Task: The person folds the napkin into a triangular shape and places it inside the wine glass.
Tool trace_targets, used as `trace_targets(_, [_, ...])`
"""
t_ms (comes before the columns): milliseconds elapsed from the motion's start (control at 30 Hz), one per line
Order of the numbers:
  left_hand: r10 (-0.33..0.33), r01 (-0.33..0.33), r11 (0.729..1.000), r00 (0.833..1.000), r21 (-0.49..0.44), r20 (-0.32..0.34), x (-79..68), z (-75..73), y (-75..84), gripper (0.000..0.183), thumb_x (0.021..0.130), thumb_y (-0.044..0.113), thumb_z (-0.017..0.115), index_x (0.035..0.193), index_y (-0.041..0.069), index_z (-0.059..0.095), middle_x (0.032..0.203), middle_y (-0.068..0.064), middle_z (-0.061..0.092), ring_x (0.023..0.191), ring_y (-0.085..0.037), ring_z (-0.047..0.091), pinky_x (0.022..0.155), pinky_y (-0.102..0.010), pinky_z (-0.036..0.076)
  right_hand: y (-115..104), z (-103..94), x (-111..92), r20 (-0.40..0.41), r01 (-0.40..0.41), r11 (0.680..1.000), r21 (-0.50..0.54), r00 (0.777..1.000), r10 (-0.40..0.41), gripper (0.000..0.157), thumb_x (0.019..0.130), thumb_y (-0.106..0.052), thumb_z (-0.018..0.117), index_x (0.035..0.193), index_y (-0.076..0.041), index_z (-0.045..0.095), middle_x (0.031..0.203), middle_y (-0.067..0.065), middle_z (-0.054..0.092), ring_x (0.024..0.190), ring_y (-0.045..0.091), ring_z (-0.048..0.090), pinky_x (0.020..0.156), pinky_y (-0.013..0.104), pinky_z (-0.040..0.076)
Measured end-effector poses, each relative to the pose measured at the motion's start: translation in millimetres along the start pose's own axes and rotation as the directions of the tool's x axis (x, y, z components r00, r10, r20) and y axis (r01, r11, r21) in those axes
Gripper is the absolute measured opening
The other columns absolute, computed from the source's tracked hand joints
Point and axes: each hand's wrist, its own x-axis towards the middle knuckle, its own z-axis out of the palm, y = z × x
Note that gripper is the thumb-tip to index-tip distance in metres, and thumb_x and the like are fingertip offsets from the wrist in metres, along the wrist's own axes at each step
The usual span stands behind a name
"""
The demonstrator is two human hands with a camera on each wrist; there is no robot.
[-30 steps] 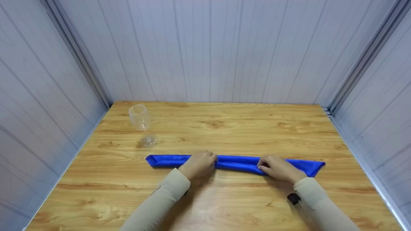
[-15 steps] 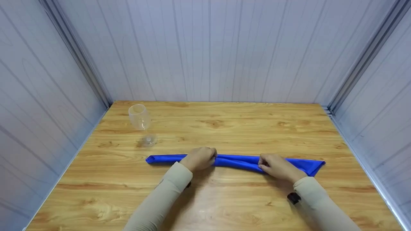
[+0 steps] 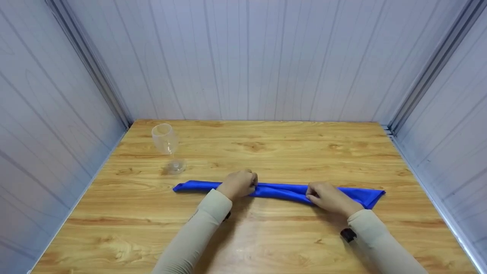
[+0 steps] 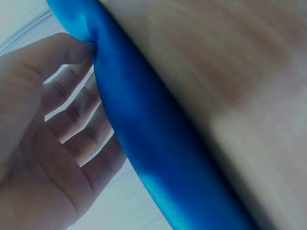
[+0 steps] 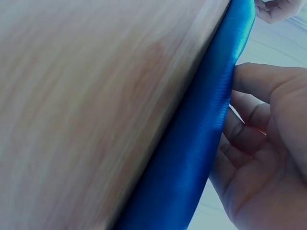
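A shiny blue cloth [image 3: 281,191], folded into a long narrow strip, lies across the wooden table. My left hand [image 3: 239,184] pinches its near edge left of the middle, with the thumb in front and the fingers behind. In the left wrist view, that thumb presses the blue fabric [image 4: 139,115] near the upper left. Further right, my right hand [image 3: 329,198] pinches the same edge between thumb and curled fingers. The right wrist view has the right thumb [image 5: 254,78] against the cloth's edge. The cloth's right end spreads into a pointed flap.
A clear wine glass [image 3: 166,142] stands upright at the back left of the table [image 3: 258,236], beyond the cloth's left end. Pale panelled walls [image 3: 243,61] enclose the table at the back and both sides.
My left hand has shifted slightly away from me, drawing the left part of the cloth up and narrowing it. The right hand has barely moved and keeps its pinch.
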Motion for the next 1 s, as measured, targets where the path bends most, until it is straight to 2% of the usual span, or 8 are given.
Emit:
trace_targets(133, [0.008,-0.007,1.0,1.0,0.02,-0.02,0.1,4.5,-1.7,0.008,0.094,0.015,0.07,0.101,0.013,0.072,0.1,-0.003,0.066,0.089,-0.018,0.064,0.075,-0.035,0.056,1.2,1.2,-0.4,-0.008,0.015,1.0,-0.007,1.0,-0.015,0.009,0.099,-0.014,0.063,0.091,-0.018,0.064,0.091,-0.007,0.061,0.083,0.009,0.057,0.074,0.035,0.051])
trace_targets(300, [0.01,-0.011,1.0,0.999,-0.001,-0.039,-0.2,5.6,-2.5,0.007,0.094,0.015,0.071,0.099,0.013,0.073,0.098,-0.002,0.068,0.088,-0.017,0.065,0.074,-0.035,0.056,2.4,1.0,-3.2,-0.006,0.037,0.999,0.015,0.999,-0.037,0.011,0.103,-0.017,0.058,0.093,-0.016,0.063,0.089,-0.007,0.058,0.079,0.01,0.054,0.071,0.034,0.049])
trace_targets(400, [0.008,-0.008,1.0,0.999,-0.014,-0.043,-0.1,5.6,-2.6,0.007,0.093,0.014,0.07,0.099,0.013,0.073,0.098,-0.002,0.068,0.087,-0.017,0.065,0.073,-0.035,0.056,3.2,-0.1,-6.2,0.041,-0.008,0.998,0.067,0.999,0.005,0.012,0.102,-0.031,0.061,0.101,-0.019,0.063,0.094,-0.008,0.059,0.084,0.01,0.056,0.075,0.035,0.049])
trace_targets(500, [0.01,-0.011,1.0,0.999,-0.019,-0.05,-0.4,6.1,-3.3,0.006,0.093,0.013,0.07,0.098,0.013,0.073,0.097,-0.002,0.068,0.086,-0.017,0.065,0.072,-0.034,0.055,3.6,-2.0,-9.4,0.086,-0.065,0.992,0.107,0.995,0.056,0.023,0.097,-0.039,0.066,0.111,-0.021,0.063,0.105,-0.008,0.062,0.098,0.014,0.061,0.085,0.042,0.051])
trace_targets(567, [0.017,-0.018,1.0,0.998,-0.016,-0.053,-0.9,6.6,-4.0,0.005,0.093,0.013,0.07,0.098,0.012,0.073,0.097,-0.002,0.069,0.086,-0.016,0.065,0.072,-0.033,0.055,3.7,-3.4,-10.3,0.097,-0.072,0.992,0.108,0.993,0.062,0.024,0.096,-0.037,0.068,0.113,-0.019,0.064,0.11,-0.005,0.063,0.104,0.018,0.061,0.089,0.045,0.051])
trace_targets(633, [0.033,-0.034,0.999,0.998,-0.012,-0.059,-1.4,7.5,-5.1,0.005,0.094,0.013,0.07,0.098,0.011,0.073,0.096,-0.002,0.069,0.086,-0.016,0.065,0.072,-0.032,0.055,4.4,-4.3,-10.1,0.083,-0.045,0.996,0.073,0.996,0.038,0.02,0.099,-0.032,0.065,0.113,-0.017,0.065,0.111,-0.003,0.063,0.105,0.021,0.062,0.089,0.047,0.051])
trace_targets(800, [0.078,-0.081,0.996,0.993,-0.032,-0.087,-2.6,9.1,-8.9,0.006,0.095,0.013,0.069,0.099,0.01,0.073,0.096,-0.003,0.07,0.087,-0.017,0.066,0.075,-0.031,0.055,5.9,-5.8,-6.1,0.034,0.012,1.0,0.0,0.999,-0.012,0.018,0.103,-0.024,0.058,0.111,-0.012,0.068,0.105,0.0,0.064,0.098,0.023,0.063,0.085,0.047,0.051])
trace_targets(1000, [0.063,-0.071,0.992,0.995,-0.101,-0.082,-3.2,6.5,-13.4,0.008,0.096,0.013,0.068,0.102,0.011,0.073,0.097,-0.003,0.07,0.089,-0.018,0.066,0.079,-0.033,0.055,7.3,-7.6,0.4,-0.005,0.0,1.0,0.026,1.0,0.0,0.014,0.105,-0.019,0.055,0.112,-0.01,0.063,0.105,0.001,0.065,0.098,0.023,0.064,0.084,0.047,0.052])
